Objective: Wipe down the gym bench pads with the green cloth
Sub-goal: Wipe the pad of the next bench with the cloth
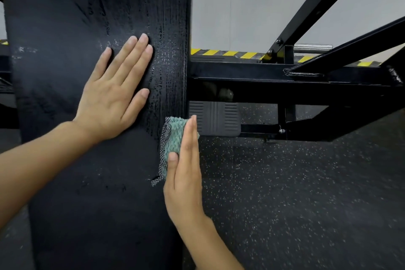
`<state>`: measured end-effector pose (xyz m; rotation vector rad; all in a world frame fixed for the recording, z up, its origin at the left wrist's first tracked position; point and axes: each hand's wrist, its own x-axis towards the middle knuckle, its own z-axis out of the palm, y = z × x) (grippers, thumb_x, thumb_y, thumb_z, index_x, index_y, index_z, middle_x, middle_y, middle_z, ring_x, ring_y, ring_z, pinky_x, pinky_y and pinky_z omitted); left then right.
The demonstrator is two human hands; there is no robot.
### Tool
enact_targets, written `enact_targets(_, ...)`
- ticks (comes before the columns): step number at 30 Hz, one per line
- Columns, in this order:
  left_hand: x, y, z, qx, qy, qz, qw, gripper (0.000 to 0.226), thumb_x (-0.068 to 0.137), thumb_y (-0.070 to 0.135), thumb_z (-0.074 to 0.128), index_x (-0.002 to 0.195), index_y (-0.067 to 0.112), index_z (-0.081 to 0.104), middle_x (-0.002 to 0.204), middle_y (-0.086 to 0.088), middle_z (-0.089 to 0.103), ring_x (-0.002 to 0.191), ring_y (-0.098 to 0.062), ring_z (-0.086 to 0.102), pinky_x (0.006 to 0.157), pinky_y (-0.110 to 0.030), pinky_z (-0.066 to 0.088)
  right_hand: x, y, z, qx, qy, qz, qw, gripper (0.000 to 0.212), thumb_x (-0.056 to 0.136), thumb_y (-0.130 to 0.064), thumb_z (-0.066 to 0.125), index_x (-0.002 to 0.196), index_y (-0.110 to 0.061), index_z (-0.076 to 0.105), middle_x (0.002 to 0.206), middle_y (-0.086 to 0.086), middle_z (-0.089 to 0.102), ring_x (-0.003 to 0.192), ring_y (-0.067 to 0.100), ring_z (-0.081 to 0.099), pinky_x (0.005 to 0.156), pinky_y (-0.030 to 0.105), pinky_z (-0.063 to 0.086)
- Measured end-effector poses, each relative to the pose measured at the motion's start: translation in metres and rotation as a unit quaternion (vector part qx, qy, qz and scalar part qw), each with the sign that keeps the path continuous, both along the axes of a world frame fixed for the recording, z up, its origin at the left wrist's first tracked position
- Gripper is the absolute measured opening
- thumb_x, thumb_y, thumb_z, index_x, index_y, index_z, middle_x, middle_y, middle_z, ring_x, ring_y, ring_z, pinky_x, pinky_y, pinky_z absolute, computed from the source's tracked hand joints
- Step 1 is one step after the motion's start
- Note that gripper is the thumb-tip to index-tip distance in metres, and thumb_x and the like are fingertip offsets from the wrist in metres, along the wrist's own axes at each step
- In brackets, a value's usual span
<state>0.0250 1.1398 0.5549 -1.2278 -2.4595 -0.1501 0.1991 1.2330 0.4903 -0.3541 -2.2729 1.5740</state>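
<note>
A long black bench pad [65,17] fills the left half of the view, running from top to bottom. Wet streaks glisten along its right side. My left hand [114,92] lies flat on the pad with the fingers spread, holding nothing. My right hand [184,173] presses the green cloth [173,138] against the pad's right edge, the fingers straight along the side and the thumb on the cloth. A grey mesh layer of the cloth hangs out on its left.
The black steel frame [285,85] of the machine extends right from the pad, with slanted bars [317,0] above. A ribbed black foot plate [214,118] sits just right of the cloth. Speckled rubber floor [295,193] lies below; yellow-black hazard tape [228,53] lines the wall base.
</note>
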Motion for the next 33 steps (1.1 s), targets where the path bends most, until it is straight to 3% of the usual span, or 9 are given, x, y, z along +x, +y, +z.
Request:
enact_targets(7,0.022,-0.009,-0.013,0.004,-0.005,0.019,1.0,0.061,0.103,0.035,0.025,0.157,0.007,0.019,0.164,-0.01,0.017,0.153,-0.022,0.013,0.124,-0.041,0.007,-0.042,0.021,0.017,-0.017,0.044,-0.014,0.999,0.058,0.107,-0.014,0.031,0.152,-0.013,-0.004,0.164,0.0,-0.002,0.151,0.012,-0.001,0.122,0.046,0.015)
enact_targets(13,0.031,-0.012,-0.019,0.0,-0.008,0.031,0.999,0.062,0.103,0.036,0.024,0.157,0.007,0.016,0.165,-0.009,0.014,0.153,-0.021,0.011,0.123,-0.043,0.007,-0.014,0.009,0.001,-0.017,0.028,-0.002,0.999,0.059,0.106,-0.022,0.029,0.154,-0.017,-0.005,0.165,-0.003,-0.006,0.151,0.013,-0.004,0.123,0.043,0.012)
enact_targets(18,0.035,-0.014,-0.023,0.002,-0.004,0.035,0.999,0.062,0.103,0.037,0.022,0.157,0.008,0.013,0.165,-0.008,0.012,0.154,-0.019,0.008,0.124,-0.04,0.003,0.031,-0.009,-0.02,0.004,0.006,0.023,1.0,0.06,0.105,-0.035,0.02,0.154,-0.03,-0.014,0.163,-0.011,-0.013,0.151,0.013,-0.006,0.123,0.034,0.009)
enact_targets(22,0.039,-0.014,-0.024,0.002,-0.004,0.041,0.999,0.063,0.103,0.036,0.024,0.157,0.007,0.015,0.164,-0.008,0.012,0.153,-0.02,0.009,0.124,-0.04,0.004,0.034,-0.01,-0.022,0.003,0.008,0.033,0.999,0.058,0.106,-0.031,0.021,0.154,-0.031,-0.013,0.163,-0.012,-0.014,0.151,0.014,-0.007,0.123,0.031,0.007)
enact_targets(33,0.069,-0.02,-0.04,0.011,-0.021,0.071,0.997,0.062,0.103,0.036,0.025,0.157,0.006,0.017,0.164,-0.01,0.014,0.154,-0.019,0.008,0.123,-0.043,0.006,-0.025,0.021,0.002,-0.044,0.052,0.024,0.997,0.058,0.106,-0.017,0.031,0.151,-0.013,-0.005,0.164,0.002,-0.002,0.152,0.015,-0.001,0.121,0.05,0.016)
